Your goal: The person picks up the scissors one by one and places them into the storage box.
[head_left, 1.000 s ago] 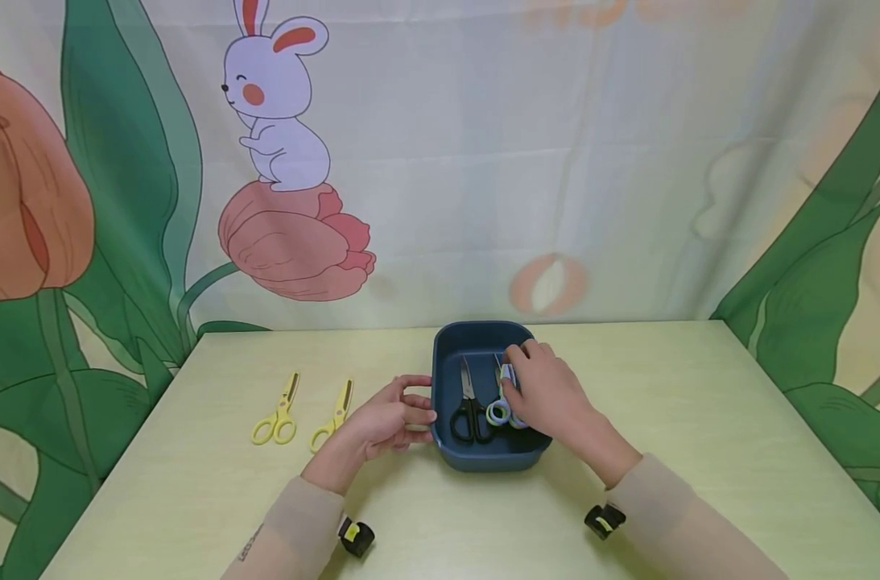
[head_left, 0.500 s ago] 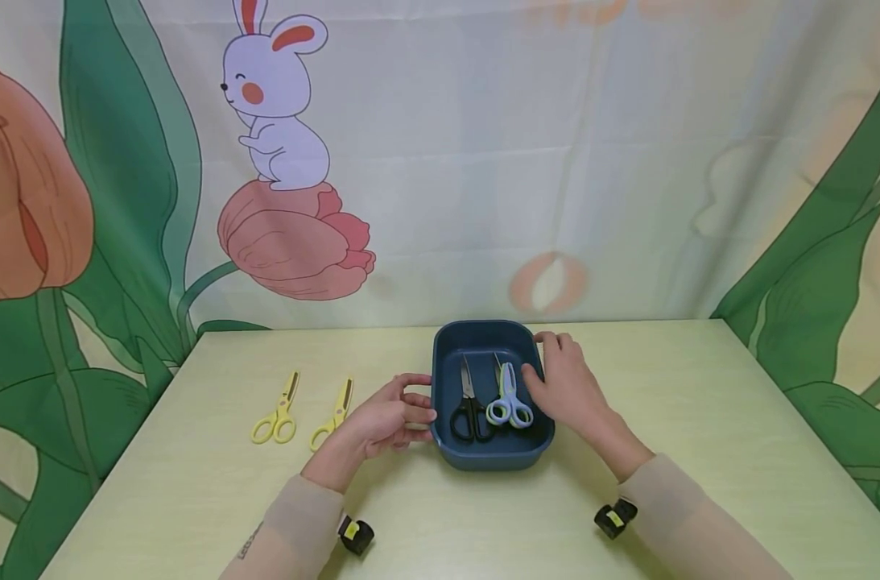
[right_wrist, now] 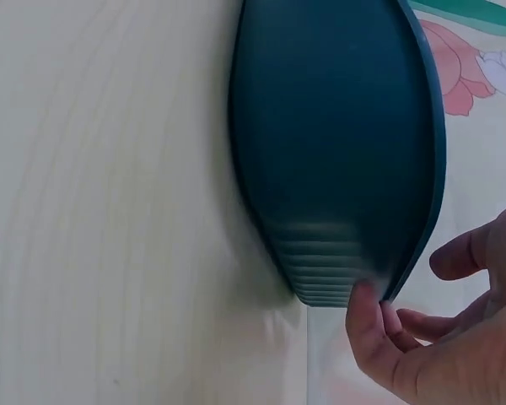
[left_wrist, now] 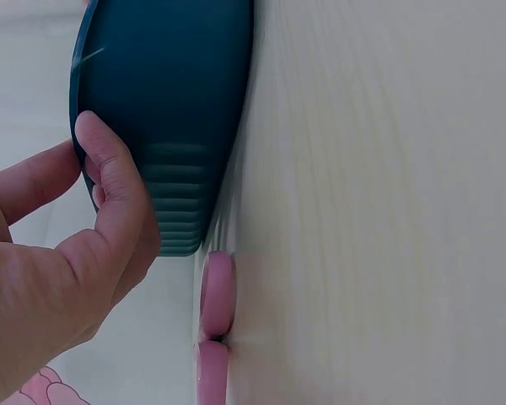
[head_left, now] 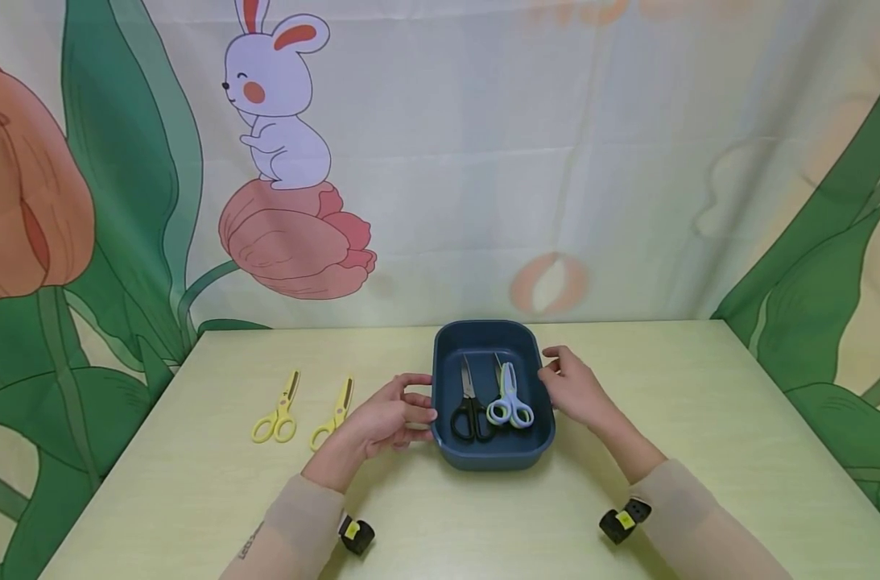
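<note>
A dark blue box (head_left: 493, 461) stands on the table, holding black-handled scissors (head_left: 468, 411) and light blue-handled scissors (head_left: 510, 399). Under the light blue pair, a yellow-green edge shows. My left hand (head_left: 387, 415) touches the box's left side with its fingertips; in the left wrist view, fingers (left_wrist: 118, 186) lie along the outer wall near the rim. At the right side is my right hand (head_left: 573, 385), loosely bent, fingertips at the rim. The right wrist view shows a fingertip at the outer wall near the far end.
Two yellow scissors, a left one (head_left: 274, 419) and a right one (head_left: 332, 419) partly behind the left forearm, lie left of the box. Pink loops (left_wrist: 218, 295) appear beside the box in the left wrist view. A printed curtain (head_left: 440, 161) hangs behind the table.
My right hand has drawn back from the light blue scissors inside the box to its right side, then slightly closer to me. The left hand and box have stayed put.
</note>
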Tool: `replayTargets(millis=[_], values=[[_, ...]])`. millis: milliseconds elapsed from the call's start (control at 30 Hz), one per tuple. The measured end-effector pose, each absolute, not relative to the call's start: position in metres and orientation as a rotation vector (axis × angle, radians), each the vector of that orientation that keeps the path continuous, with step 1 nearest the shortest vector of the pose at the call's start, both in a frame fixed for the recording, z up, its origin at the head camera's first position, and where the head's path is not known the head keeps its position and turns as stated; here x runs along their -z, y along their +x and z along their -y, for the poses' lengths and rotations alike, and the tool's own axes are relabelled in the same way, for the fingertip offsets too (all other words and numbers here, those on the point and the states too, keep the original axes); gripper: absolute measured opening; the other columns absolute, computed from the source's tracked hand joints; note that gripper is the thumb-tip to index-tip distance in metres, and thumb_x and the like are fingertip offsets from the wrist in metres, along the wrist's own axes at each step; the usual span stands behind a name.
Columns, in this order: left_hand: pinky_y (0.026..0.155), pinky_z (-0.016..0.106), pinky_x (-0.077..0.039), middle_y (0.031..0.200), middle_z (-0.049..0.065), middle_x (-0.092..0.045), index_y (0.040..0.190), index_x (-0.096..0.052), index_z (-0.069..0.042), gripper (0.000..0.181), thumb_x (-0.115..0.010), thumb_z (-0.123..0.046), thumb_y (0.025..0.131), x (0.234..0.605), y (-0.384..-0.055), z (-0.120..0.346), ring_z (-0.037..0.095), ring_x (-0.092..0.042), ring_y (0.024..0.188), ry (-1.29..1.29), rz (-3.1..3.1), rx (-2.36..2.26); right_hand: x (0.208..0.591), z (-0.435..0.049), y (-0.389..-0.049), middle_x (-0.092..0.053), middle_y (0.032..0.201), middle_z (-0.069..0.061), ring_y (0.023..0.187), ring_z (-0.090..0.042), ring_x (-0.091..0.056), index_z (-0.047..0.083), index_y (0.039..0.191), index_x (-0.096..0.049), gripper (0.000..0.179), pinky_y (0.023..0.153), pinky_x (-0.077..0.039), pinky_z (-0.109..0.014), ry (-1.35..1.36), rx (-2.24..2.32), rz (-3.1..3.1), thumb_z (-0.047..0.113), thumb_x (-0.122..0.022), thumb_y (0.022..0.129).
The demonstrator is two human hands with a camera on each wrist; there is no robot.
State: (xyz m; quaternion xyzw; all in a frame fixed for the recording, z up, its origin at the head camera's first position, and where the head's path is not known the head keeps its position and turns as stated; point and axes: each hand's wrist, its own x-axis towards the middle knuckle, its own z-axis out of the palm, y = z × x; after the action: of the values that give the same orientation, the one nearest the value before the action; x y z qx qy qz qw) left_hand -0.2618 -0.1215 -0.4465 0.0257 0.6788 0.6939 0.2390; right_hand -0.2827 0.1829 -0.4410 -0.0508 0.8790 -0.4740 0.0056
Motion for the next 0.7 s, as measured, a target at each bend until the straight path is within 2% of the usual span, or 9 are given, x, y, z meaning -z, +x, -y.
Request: replayTargets(millis=[67, 167, 400, 700], values=[[0.055, 0.030, -0.027, 0.109, 0.013, -0.049, 0.153, -0.033, -0.006, 0.063, -0.061, 0.005, 0.098, 0.447, -0.262, 0.122, 0.028, -0.065, 0.080, 0.072, -1.858, -1.902, 0.441, -0.183, -0.282, -0.058, 0.111, -0.022, 0.075, -0.022, -0.062, -0.010, 0.144, -0.039, 0.051, 0.061, -0.055, -0.034, -0.097, 1.577, -2.642, 0.012, -0.046, 0.099], [0.055, 0.030, -0.028, 0.109, 0.013, -0.050, 0.153, -0.033, -0.005, 0.064, -0.062, 0.005, 0.098, 0.446, -0.262, 0.122, 0.028, -0.065, 0.081, 0.077, -1.859, -1.905, 0.440, -0.184, -0.280, -0.058, 0.109, -0.023, 0.075, -0.023, -0.064, -0.010, 0.146, -0.035, 0.054, 0.059, -0.057, -0.036, -0.054, 1.674, -2.498, 0.012, -0.045, 0.099], [0.055, 0.030, -0.028, 0.109, 0.013, -0.050, 0.153, -0.033, -0.005, 0.064, -0.062, 0.005, 0.097, 0.445, -0.263, 0.122, 0.028, -0.065, 0.081, 0.089, -1.851, -1.910, 0.439, -0.189, -0.277, -0.065, 0.086, -0.019, 0.070, -0.019, -0.064, -0.017, 0.145, -0.034, 0.055, 0.057, -0.056, -0.032, -0.092, 1.704, -2.353, 0.009, -0.047, 0.098], [0.055, 0.029, -0.030, 0.109, 0.014, -0.050, 0.153, -0.032, -0.004, 0.063, -0.061, 0.005, 0.098, 0.444, -0.262, 0.121, 0.028, -0.066, 0.080, 0.085, -1.856, -1.902, 0.444, -0.197, -0.276, -0.059, 0.102, -0.021, 0.078, -0.019, -0.061, -0.017, 0.147, -0.031, 0.054, 0.061, -0.053, -0.030, -0.158, 1.747, -2.238, 0.005, -0.045, 0.099]])
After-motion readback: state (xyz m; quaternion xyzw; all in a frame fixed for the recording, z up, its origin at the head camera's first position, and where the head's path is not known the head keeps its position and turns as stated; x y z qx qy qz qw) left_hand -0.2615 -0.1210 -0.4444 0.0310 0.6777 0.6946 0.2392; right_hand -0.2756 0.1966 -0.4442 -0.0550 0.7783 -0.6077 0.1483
